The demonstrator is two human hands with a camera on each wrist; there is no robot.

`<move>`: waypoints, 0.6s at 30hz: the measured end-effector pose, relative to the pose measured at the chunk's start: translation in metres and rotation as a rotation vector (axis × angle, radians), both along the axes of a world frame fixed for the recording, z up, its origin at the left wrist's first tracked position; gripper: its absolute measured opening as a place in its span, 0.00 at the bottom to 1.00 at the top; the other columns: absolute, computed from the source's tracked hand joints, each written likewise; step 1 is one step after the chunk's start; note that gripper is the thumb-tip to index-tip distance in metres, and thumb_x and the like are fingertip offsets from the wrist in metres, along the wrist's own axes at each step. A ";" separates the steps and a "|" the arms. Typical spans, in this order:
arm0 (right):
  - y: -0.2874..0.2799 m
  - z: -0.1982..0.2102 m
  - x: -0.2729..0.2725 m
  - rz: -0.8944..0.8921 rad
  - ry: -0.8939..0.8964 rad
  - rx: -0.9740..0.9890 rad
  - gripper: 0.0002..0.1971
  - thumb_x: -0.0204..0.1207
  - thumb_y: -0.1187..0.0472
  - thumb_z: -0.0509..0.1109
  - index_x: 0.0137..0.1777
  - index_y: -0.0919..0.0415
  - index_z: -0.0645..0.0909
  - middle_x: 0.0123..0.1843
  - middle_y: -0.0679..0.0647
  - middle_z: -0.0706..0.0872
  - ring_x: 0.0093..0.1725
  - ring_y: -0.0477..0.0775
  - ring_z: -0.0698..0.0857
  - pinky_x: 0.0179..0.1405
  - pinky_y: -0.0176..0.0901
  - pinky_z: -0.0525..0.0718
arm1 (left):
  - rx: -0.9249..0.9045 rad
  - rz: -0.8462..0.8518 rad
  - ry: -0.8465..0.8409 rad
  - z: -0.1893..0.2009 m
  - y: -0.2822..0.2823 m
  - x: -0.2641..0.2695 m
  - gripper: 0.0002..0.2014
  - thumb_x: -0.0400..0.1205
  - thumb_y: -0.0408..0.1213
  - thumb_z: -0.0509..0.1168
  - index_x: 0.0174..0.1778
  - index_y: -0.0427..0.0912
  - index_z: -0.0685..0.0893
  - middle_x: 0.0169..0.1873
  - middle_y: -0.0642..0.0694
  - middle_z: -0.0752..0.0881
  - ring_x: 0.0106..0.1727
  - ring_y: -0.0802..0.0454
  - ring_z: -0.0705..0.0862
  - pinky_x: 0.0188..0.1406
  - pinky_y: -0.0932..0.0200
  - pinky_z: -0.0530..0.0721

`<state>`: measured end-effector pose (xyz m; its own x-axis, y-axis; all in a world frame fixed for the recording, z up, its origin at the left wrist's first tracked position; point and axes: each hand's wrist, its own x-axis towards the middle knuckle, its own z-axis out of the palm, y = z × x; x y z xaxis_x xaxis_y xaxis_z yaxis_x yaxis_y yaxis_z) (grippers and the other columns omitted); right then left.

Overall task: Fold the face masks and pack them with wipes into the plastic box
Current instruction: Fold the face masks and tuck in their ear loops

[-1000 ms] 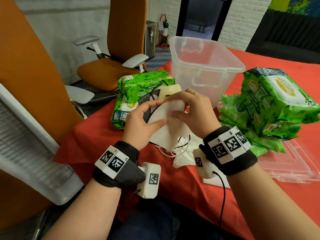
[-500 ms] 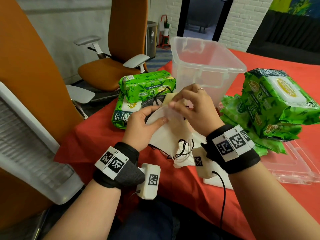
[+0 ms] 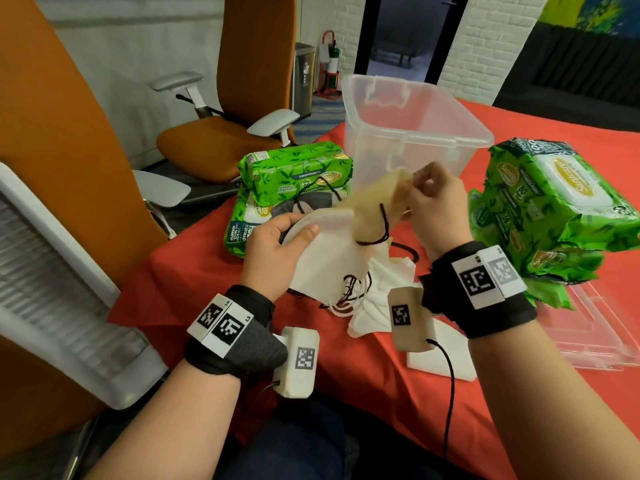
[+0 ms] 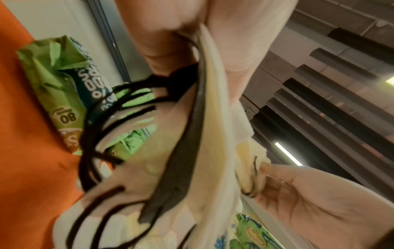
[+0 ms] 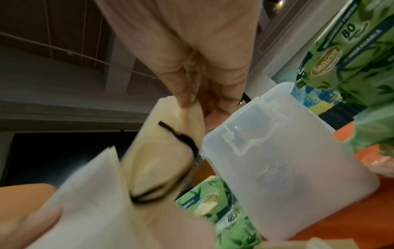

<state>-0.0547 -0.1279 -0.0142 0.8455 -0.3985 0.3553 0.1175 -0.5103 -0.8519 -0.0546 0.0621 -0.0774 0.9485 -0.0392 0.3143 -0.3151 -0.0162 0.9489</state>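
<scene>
My left hand grips a stack of folded white face masks above the red table, thumb on top. A grey mask edge and black ear loops show in that stack in the left wrist view. My right hand pinches the top corner of a beige mask with a black loop and holds it up and to the right of the stack. That beige mask hangs beside the clear plastic box. The box stands open behind my hands.
Green wipes packs lie stacked left of the box; a bigger pile of wipes packs lies at the right. More white masks lie on the red cloth. The clear lid lies at right. Orange chairs stand left.
My right hand has pulled the beige mask up and to the right, away from the stack in my left hand. The left hand has stayed about where it was.
</scene>
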 end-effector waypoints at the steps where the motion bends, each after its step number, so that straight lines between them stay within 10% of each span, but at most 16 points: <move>1: -0.003 0.002 0.000 -0.034 -0.045 -0.005 0.12 0.72 0.65 0.65 0.34 0.49 0.69 0.26 0.51 0.76 0.27 0.55 0.76 0.31 0.48 0.76 | -0.005 0.045 0.000 0.000 0.000 0.002 0.09 0.79 0.30 0.68 0.39 0.51 0.83 0.34 0.54 0.85 0.33 0.67 0.81 0.38 0.69 0.80; 5: -0.008 0.010 -0.007 0.013 -0.099 -0.101 0.12 0.71 0.70 0.62 0.43 0.49 0.73 0.20 0.50 0.67 0.20 0.48 0.64 0.26 0.39 0.64 | -0.048 0.164 -0.010 -0.003 0.004 0.006 0.13 0.77 0.26 0.68 0.50 0.49 0.80 0.44 0.57 0.83 0.43 0.71 0.81 0.49 0.72 0.78; 11: 0.010 0.010 -0.015 0.234 0.079 -0.199 0.12 0.71 0.69 0.68 0.36 0.50 0.84 0.27 0.45 0.83 0.22 0.36 0.74 0.28 0.25 0.70 | 0.070 0.147 -0.113 0.001 0.000 0.001 0.12 0.79 0.24 0.64 0.46 0.47 0.81 0.43 0.61 0.82 0.46 0.79 0.79 0.48 0.82 0.70; 18: 0.020 0.015 -0.023 0.444 0.272 -0.160 0.21 0.68 0.78 0.59 0.46 0.55 0.87 0.33 0.54 0.86 0.29 0.40 0.79 0.30 0.23 0.72 | -0.091 -0.013 0.061 0.007 -0.002 -0.005 0.07 0.74 0.42 0.64 0.41 0.50 0.87 0.39 0.59 0.89 0.48 0.66 0.84 0.56 0.71 0.77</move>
<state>-0.0773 -0.1076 0.0004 0.9902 0.0590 0.1266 0.1370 -0.5874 -0.7976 -0.0595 0.0602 -0.0702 0.9656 -0.0259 0.2586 -0.2561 0.0751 0.9637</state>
